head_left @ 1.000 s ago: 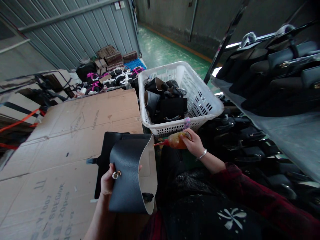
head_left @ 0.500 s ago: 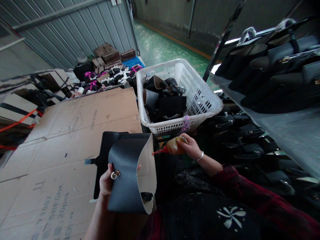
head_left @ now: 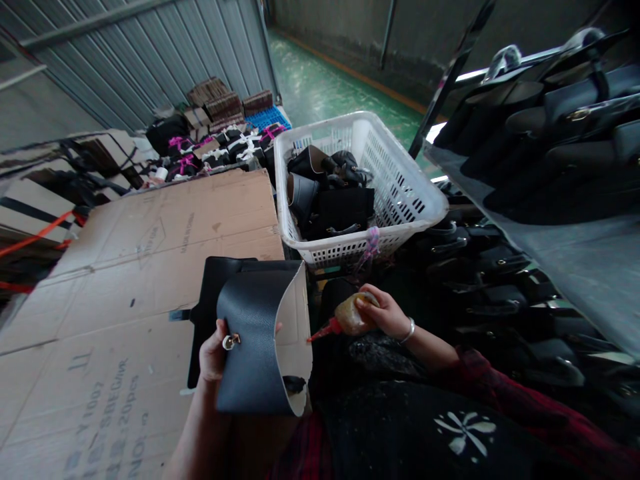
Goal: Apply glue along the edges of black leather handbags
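Observation:
A black leather handbag body [head_left: 253, 340] with a pale inside stands on its side, its open edge toward the right. My left hand [head_left: 214, 353] is closed on its front panel beside a gold clasp [head_left: 231, 341]; some of the fingers are hidden inside. Behind it lies the bag's black flap [head_left: 200, 340]. My right hand [head_left: 387, 312] is wrapped round a glue bottle [head_left: 354, 315] with amber contents and a red nozzle. The nozzle tip is at the bag's pale right edge, about halfway down.
Cardboard [head_left: 115, 267] covers the work surface on the left. A white plastic basket [head_left: 320, 252] holding several black bag pieces stands ahead. On the right, a rack [head_left: 565, 227] carries black bags, with more below. Bundled parts [head_left: 225, 150] lie at the back.
The glue bottle in my right hand has moved down along the bag's edge, toward me. My left hand keeps the bag in nearly the same place.

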`<state>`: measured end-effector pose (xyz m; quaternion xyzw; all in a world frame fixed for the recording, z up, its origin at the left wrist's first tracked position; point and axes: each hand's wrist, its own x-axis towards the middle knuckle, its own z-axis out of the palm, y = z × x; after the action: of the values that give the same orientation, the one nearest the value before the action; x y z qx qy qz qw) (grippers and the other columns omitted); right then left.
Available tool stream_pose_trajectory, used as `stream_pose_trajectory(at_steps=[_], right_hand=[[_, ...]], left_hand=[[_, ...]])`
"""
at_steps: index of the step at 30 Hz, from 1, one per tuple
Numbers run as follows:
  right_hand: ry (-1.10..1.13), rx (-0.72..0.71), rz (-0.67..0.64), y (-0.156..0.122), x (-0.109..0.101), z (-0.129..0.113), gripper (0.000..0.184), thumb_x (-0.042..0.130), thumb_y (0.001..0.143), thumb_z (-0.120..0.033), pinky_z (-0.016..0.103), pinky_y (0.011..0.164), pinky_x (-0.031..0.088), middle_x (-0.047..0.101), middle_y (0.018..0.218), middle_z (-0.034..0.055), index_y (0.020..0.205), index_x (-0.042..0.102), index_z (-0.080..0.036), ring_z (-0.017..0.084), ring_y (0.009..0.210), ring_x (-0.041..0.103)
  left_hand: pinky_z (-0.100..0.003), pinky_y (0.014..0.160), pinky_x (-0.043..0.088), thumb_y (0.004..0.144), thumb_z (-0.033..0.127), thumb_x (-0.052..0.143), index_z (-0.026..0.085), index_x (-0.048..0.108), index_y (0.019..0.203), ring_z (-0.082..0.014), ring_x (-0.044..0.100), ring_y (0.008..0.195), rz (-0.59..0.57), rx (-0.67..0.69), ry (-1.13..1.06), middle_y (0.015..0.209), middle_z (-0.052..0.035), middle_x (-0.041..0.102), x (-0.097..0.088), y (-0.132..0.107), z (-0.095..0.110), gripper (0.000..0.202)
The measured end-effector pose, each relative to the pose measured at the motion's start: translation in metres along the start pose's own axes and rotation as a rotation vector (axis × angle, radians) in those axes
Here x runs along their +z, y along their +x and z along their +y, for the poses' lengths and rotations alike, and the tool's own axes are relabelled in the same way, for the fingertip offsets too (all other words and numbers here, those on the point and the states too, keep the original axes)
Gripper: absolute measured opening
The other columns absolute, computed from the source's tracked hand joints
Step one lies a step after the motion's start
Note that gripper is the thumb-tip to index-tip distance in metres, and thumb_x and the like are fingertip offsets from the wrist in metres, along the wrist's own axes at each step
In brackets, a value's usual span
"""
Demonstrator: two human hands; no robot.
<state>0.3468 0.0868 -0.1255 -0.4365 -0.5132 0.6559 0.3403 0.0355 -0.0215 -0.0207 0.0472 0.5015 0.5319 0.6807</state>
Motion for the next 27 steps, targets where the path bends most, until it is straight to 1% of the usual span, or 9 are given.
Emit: stream_pose_trajectory(at_steps=[3,5,7,9,12,16,18,22,27], right_hand=[[0.013,0.025,-0.032,-0.006,0.000,0.001,0.045,0.068,0.068,-0.060,0.023,0.050,0.032,0.044,0.060,-0.0045,0.071,0.050,-0.019,0.009,0.056,0.038],[0.013,0.037,-0.052,-0.007,0.000,0.003,0.045,0.067,0.069,-0.060,0.023,0.049,0.032,0.044,0.059,-0.0046,0.072,0.050,-0.019,0.009,0.055,0.038],[-0.003,0.026,-0.034,-0.008,-0.003,0.006,0.043,0.067,0.069,-0.059,0.023,0.050,0.033,0.045,0.060,-0.0041,0.073,0.050,-0.019,0.010,0.055,0.039],[-0.036,-0.015,0.046,-0.006,-0.006,0.008,0.041,0.067,0.070,-0.058,0.024,0.051,0.035,0.047,0.062,-0.0032,0.074,0.052,-0.020,0.011,0.057,0.041],[-0.076,-0.085,0.201,-0.001,-0.012,0.009,0.038,0.065,0.072,-0.057,0.025,0.054,0.038,0.049,0.064,-0.0022,0.075,0.053,-0.020,0.012,0.060,0.044],[-0.065,-0.130,0.281,0.013,-0.012,0.006,0.036,0.065,0.073,-0.055,0.026,0.057,0.039,0.051,0.065,-0.0020,0.075,0.053,-0.021,0.013,0.060,0.045],[-0.062,-0.142,0.290,0.021,-0.010,0.005,0.036,0.065,0.072,-0.054,0.026,0.058,0.039,0.051,0.065,-0.0021,0.075,0.054,-0.020,0.013,0.061,0.045],[-0.051,-0.136,0.256,0.028,-0.004,0.005,0.038,0.067,0.070,-0.056,0.026,0.057,0.038,0.050,0.065,-0.0024,0.074,0.053,-0.020,0.013,0.061,0.045],[-0.008,-0.052,0.168,0.013,-0.002,0.012,0.041,0.067,0.069,-0.059,0.025,0.054,0.038,0.049,0.063,-0.0028,0.074,0.052,-0.020,0.012,0.059,0.044]], left_hand=[[-0.049,0.093,0.046,0.063,0.050,0.076,0.016,0.068,0.105,-0.0387,0.056,0.113,0.011,0.020,-0.003,0.100,-0.0128,0.071,-0.006,0.002,-0.001,0.054],[-0.047,0.088,0.049,0.065,0.048,0.074,0.016,0.070,0.098,-0.0384,0.057,0.110,0.061,0.011,0.001,0.092,-0.0124,0.072,-0.012,0.003,-0.002,0.046],[-0.045,0.083,0.053,0.067,0.047,0.072,0.017,0.070,0.092,-0.0379,0.060,0.107,0.128,0.001,0.008,0.086,-0.0118,0.072,-0.016,0.003,-0.002,0.039],[-0.043,0.080,0.054,0.069,0.046,0.070,0.017,0.070,0.089,-0.0373,0.061,0.104,0.182,0.005,0.013,0.083,-0.0117,0.072,-0.019,0.004,-0.003,0.035],[-0.042,0.079,0.055,0.072,0.045,0.066,0.017,0.070,0.088,-0.0362,0.062,0.103,0.192,0.008,0.000,0.084,-0.0126,0.072,-0.019,0.004,-0.004,0.032],[-0.041,0.076,0.056,0.067,0.041,0.072,0.016,0.071,0.093,-0.0364,0.063,0.102,0.191,0.015,-0.014,0.089,-0.0122,0.072,-0.020,0.004,-0.003,0.036],[-0.042,0.076,0.056,0.063,0.041,0.076,0.016,0.072,0.093,-0.0369,0.063,0.101,0.195,0.017,-0.015,0.088,-0.0111,0.072,-0.020,0.005,-0.002,0.039],[-0.044,0.081,0.056,0.057,0.039,0.079,0.015,0.070,0.082,-0.0372,0.064,0.099,0.189,-0.014,-0.024,0.080,-0.0106,0.071,-0.015,0.004,0.000,0.036],[-0.045,0.086,0.054,0.056,0.039,0.078,0.017,0.067,0.070,-0.0380,0.063,0.101,0.227,0.029,-0.048,0.073,-0.0103,0.070,-0.004,0.002,-0.002,0.028]])
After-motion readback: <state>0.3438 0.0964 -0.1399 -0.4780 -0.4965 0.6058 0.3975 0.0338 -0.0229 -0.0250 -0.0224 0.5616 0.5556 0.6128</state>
